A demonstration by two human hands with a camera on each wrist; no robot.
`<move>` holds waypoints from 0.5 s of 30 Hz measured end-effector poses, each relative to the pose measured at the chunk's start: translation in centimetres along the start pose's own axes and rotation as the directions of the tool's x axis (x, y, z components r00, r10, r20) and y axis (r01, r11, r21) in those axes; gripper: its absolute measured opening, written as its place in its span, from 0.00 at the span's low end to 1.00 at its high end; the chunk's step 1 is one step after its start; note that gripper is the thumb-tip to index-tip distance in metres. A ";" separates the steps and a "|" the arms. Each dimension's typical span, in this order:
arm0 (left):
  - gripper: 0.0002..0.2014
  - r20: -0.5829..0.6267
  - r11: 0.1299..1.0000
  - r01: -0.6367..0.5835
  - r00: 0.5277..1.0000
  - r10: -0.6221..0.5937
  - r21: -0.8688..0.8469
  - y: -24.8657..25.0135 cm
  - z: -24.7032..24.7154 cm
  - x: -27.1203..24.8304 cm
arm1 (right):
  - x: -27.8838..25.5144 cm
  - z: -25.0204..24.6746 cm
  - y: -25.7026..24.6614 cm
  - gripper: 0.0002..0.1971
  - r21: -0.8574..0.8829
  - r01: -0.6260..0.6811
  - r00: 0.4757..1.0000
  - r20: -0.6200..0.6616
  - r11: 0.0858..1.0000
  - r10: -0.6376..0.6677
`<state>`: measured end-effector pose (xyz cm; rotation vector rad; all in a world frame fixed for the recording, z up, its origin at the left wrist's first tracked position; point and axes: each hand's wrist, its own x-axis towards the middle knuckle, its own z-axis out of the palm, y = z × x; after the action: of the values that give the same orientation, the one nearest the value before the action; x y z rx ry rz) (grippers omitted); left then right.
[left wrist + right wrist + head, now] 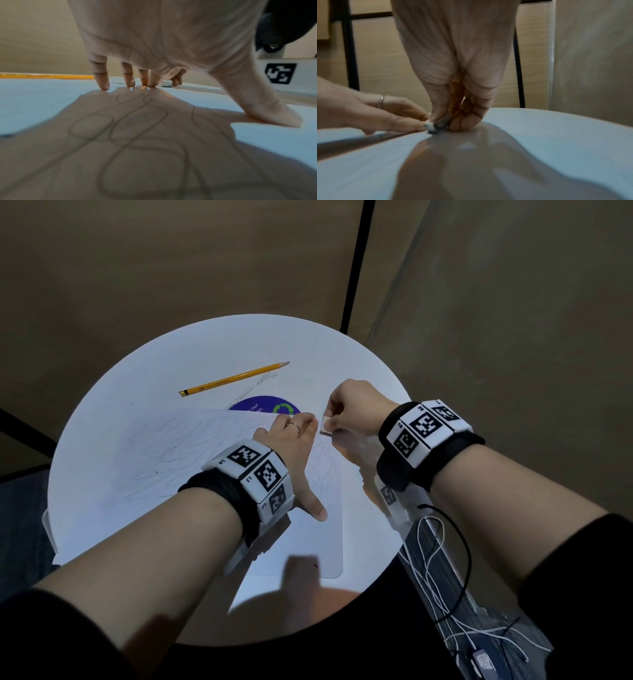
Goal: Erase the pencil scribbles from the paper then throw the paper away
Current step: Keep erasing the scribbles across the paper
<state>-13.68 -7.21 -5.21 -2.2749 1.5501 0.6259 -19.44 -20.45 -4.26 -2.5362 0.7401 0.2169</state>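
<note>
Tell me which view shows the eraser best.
Right wrist: the eraser fills the foreground, pinched by the right hand. The head view shows it small; in the left wrist view it is a distant white sliver.

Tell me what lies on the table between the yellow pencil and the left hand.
In the head view, a round blue sticker with a green arrow symbol lies between the pencil and the left hand, its near part covered by the paper.

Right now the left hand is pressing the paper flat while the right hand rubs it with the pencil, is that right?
Not quite. The right hand pinches an eraser, as the right wrist view shows; the pencil lies untouched on the table. The left hand does press the paper.
</note>
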 end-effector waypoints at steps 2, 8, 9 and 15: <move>0.68 0.007 1.000 0.003 1.000 -0.003 0.001 0.0 0.0 0.0 | 0.2 0.0 0.1 0.09 -0.029 -0.010 0.999 -0.031 1.000 0.010; 0.68 0.011 1.000 0.009 1.000 -0.009 0.005 0.0 0.3 -0.1 | 0.3 -0.1 -0.5 0.09 0.019 -0.009 1.000 -0.022 1.000 0.010; 0.68 0.006 1.000 0.009 1.000 -0.009 0.004 0.0 0.3 -0.1 | 0.2 0.1 -0.7 0.09 0.002 0.002 1.000 0.011 1.000 -0.002; 0.68 0.009 1.000 0.005 1.000 -0.005 0.003 -0.1 0.2 -0.1 | 0.4 -0.1 -0.4 0.08 -0.038 -0.022 0.997 -0.070 0.999 0.019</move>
<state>-13.66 -6.97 -5.30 -2.2701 1.5402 0.6310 -18.87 -20.41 -4.11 -2.5857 0.7961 0.1514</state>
